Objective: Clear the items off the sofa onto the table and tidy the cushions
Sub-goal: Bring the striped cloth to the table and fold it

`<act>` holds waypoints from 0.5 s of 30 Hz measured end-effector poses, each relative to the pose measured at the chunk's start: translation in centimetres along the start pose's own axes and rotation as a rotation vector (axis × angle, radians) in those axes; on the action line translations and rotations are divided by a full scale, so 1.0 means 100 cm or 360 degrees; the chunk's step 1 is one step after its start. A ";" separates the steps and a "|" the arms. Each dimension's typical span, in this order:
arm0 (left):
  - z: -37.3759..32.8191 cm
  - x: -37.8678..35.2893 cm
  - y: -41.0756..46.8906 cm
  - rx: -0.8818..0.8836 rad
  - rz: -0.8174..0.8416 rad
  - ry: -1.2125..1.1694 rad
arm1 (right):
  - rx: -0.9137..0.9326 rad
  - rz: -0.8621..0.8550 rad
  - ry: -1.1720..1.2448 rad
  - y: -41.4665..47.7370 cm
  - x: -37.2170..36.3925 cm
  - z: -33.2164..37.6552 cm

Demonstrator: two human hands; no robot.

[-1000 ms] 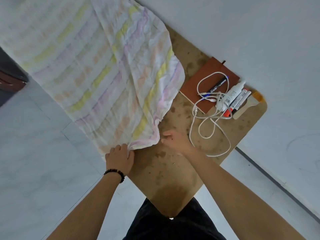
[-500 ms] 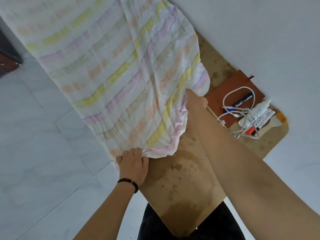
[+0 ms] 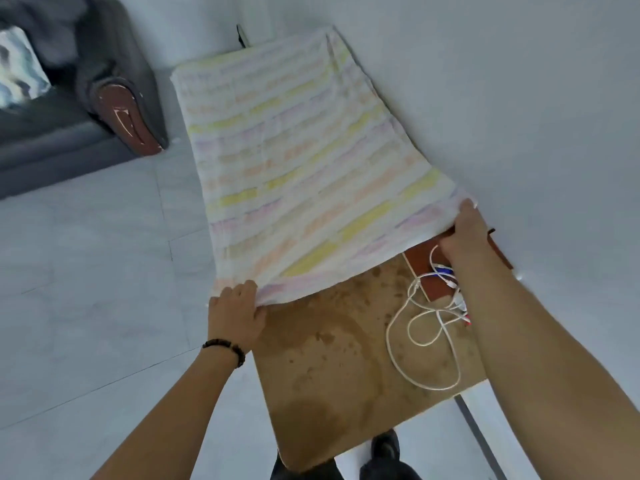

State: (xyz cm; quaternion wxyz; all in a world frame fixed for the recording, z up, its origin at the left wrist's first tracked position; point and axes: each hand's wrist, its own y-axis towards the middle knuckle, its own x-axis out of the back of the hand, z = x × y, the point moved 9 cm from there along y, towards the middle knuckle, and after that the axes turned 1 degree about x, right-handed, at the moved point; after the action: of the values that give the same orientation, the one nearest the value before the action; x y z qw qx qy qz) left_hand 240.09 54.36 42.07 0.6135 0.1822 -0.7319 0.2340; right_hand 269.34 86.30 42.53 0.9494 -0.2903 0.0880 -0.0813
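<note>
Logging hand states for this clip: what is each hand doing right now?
Left hand: closed on the near corner of the pastel-striped cloth blanket.
Right hand: closed on the blanket's other near corner.

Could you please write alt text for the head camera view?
Both hands grip the near corners of a striped blanket spread along a stained brown table: left hand, right hand. A white cable lies beside it, and a dark sofa stands beyond.

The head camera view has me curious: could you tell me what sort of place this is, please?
Most likely a living room at home. A dark grey sofa with a patterned cushion stands on a pale tiled floor, and a worn wooden table against the wall carries a striped blanket.
</note>
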 end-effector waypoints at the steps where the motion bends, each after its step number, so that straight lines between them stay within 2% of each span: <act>1: -0.007 0.014 -0.006 0.0015 -0.0078 0.0006 | 0.0026 -0.0046 0.0022 -0.006 0.016 0.016; 5: -0.046 0.058 -0.036 0.0052 -0.0322 0.0058 | 0.0274 0.0013 0.0156 -0.034 0.070 0.079; 8: -0.078 0.066 -0.070 0.0024 -0.0433 0.0055 | 0.0335 0.0123 0.0283 -0.057 0.116 0.096; 13: -0.104 0.037 -0.136 0.0008 -0.0349 0.0078 | 0.0262 -0.0071 0.0242 -0.070 0.207 0.051; 15: -0.104 0.013 -0.164 0.0040 -0.0251 0.0094 | 0.0216 -0.0173 0.0025 -0.072 0.240 0.018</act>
State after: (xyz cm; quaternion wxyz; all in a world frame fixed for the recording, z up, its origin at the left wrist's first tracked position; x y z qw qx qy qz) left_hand 257.36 46.79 46.74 0.6489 0.2400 -0.6940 0.1993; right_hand 292.33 76.47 45.19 0.9603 -0.2291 0.0739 -0.1407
